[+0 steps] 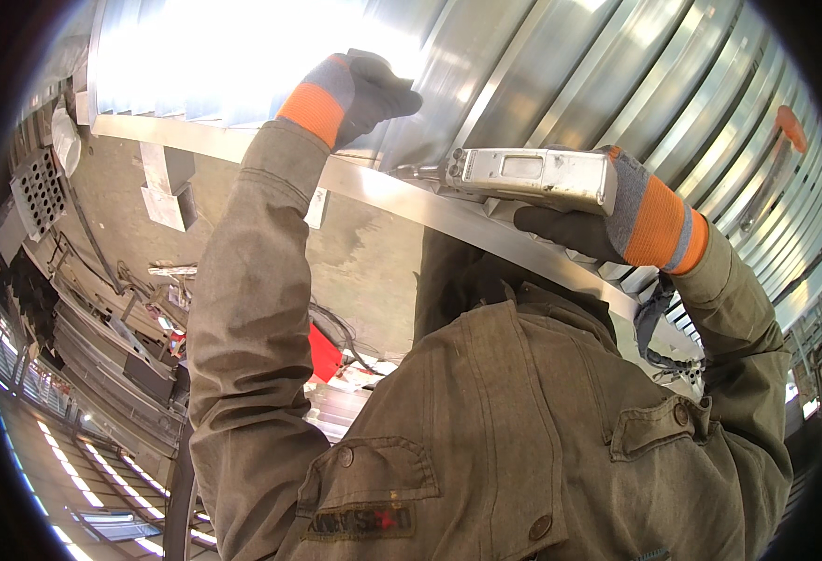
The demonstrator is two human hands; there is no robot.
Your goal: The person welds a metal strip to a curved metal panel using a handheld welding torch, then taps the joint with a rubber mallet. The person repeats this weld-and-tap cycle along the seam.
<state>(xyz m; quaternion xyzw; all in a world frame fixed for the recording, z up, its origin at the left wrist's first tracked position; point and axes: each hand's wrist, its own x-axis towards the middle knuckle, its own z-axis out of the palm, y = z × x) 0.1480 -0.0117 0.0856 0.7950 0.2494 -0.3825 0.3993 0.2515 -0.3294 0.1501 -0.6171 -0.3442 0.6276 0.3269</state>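
My left hand (374,96), in a grey glove with an orange cuff, is over the ribbed metal panel (500,70) near its long edge strip (388,190). Its fingers are bent and pressed together; whatever they may hold is too small or hidden to make out. In my right hand (631,210), gloved the same way, is a silver, boxy, drill-like power tool (533,173). The tool lies across the panel edge, its narrow tip pointing left towards my left hand. My right fingers wrap its rear part, and the grip itself is mostly hidden.
A tool with an orange end (790,129) lies on the ribs at the right. A dark cord (654,323) hangs below my right wrist. Under the panel are a metal bracket (168,201) and a red object (324,353). A perforated metal block (37,190) is at the far left.
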